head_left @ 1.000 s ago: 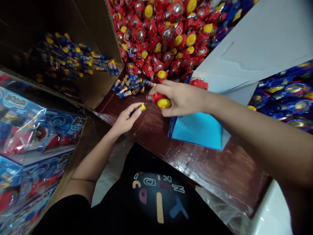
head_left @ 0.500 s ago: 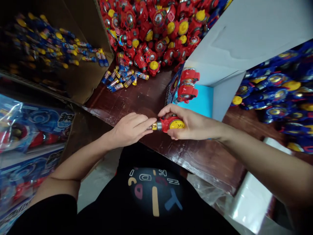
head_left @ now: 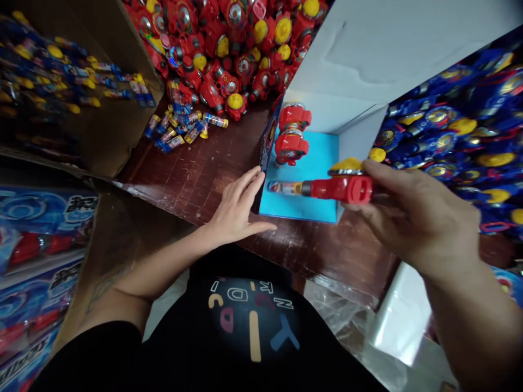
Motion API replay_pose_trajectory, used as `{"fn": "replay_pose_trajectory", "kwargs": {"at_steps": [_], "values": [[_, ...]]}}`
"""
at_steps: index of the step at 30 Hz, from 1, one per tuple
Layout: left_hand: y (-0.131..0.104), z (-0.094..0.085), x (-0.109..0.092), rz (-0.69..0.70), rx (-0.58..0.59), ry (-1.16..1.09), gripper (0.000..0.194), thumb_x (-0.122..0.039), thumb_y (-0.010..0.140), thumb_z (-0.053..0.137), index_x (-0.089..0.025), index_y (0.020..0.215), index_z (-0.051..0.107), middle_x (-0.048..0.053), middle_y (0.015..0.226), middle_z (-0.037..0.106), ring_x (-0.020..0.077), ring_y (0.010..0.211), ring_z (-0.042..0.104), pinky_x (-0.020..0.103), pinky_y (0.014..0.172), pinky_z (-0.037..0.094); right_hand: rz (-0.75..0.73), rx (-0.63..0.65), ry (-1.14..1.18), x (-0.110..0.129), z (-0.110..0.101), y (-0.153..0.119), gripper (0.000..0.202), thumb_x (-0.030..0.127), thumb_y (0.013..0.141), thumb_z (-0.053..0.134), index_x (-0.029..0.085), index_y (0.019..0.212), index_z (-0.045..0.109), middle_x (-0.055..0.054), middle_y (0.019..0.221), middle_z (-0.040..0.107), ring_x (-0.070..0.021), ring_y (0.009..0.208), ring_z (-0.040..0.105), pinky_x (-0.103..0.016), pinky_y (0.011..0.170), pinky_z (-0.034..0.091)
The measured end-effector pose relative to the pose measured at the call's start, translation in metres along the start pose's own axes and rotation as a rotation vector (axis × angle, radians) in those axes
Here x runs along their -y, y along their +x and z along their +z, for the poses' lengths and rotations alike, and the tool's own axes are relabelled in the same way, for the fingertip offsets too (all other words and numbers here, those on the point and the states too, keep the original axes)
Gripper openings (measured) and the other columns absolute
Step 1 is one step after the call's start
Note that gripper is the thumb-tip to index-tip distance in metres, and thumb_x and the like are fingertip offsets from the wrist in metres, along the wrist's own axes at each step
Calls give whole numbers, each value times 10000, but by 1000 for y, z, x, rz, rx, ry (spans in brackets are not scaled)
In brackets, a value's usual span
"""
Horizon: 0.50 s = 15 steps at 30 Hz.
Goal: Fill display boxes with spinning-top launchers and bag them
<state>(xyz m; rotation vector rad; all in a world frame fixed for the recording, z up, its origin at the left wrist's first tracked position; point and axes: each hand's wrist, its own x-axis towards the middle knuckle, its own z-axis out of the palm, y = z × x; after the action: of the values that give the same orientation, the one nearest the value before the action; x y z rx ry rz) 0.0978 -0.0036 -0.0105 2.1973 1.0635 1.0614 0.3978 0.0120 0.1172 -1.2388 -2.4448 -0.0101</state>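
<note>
My right hand [head_left: 408, 218] grips a red toy launcher [head_left: 341, 188] by its right end. A yellow-topped disc sits on the launcher, and a clear tube with a blue and yellow label [head_left: 286, 188] sticks out of its left end. Toy and tube are over the light-blue floor of an open display box [head_left: 300, 211]. Two more red launchers [head_left: 292, 144] stand inside that box along its left wall. My left hand [head_left: 239, 209] is open, fingers spread, with its fingertips at the box's left outer side.
Loose labelled tubes [head_left: 188, 128] lie left of the box, near a heap of red toys [head_left: 220, 54]. A cardboard carton [head_left: 141, 130] holds more tubes. Blue toys [head_left: 437, 136] are piled on the right. Packaged toys [head_left: 44, 234] stand at lower left; plastic film [head_left: 402, 316] hangs at the table edge.
My right hand has carried the launcher with its tube rightward, over the box. My left hand has let go of the tube and moved to the box's left side. The view has shifted.
</note>
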Motion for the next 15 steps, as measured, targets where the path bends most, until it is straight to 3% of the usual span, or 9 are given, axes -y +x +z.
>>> {"fn": "replay_pose_trajectory", "kwargs": {"at_steps": [2, 6, 10, 12, 15], "values": [[8, 25, 8, 20, -88, 84, 1288, -886, 915, 652, -216, 1814, 17, 295, 1800, 226, 451, 1685, 284, 634, 1328, 350, -13, -14, -158, -5, 5, 0, 703, 379, 1063, 688, 382, 1714, 420, -110, 1212, 793, -281, 936, 797, -385, 684, 634], [41, 56, 28, 26, -152, 149, 1518, -1050, 785, 569, -190, 1784, -182, 268, 1850, -3, 449, 1737, 66, 643, 1398, 151, -106, 123, -251, 4, 5, 12, 474, 386, 1127, 572, 251, 1581, 591, -83, 1072, 791, -197, 788, 737, -292, 514, 431], [68, 70, 37, 108, -112, 246, 1299, -983, 936, 471, -207, 1805, -104, 226, 1846, 162, 405, 1741, 109, 646, 1403, -11, -251, 299, -295, 16, 0, 30, 448, 266, 1134, 451, 258, 1534, 652, -86, 1042, 791, -159, 599, 613, -322, 476, 310], [70, 72, 33, 121, -108, 246, 1234, -928, 997, 439, -179, 1796, -128, 229, 1813, 275, 344, 1745, 144, 601, 1420, 32, -281, 320, -338, 14, 8, 36, 441, 315, 1144, 435, 222, 1494, 685, -98, 989, 781, -170, 555, 592, -333, 456, 273], [60, 57, 31, 143, -133, 202, 1345, -954, 959, 477, -123, 1762, -214, 262, 1771, 338, 300, 1744, 171, 565, 1423, 141, -290, 275, -344, 4, 20, 43, 478, 470, 1149, 466, 207, 1478, 692, -100, 1011, 796, -194, 583, 656, -323, 439, 268]]}}
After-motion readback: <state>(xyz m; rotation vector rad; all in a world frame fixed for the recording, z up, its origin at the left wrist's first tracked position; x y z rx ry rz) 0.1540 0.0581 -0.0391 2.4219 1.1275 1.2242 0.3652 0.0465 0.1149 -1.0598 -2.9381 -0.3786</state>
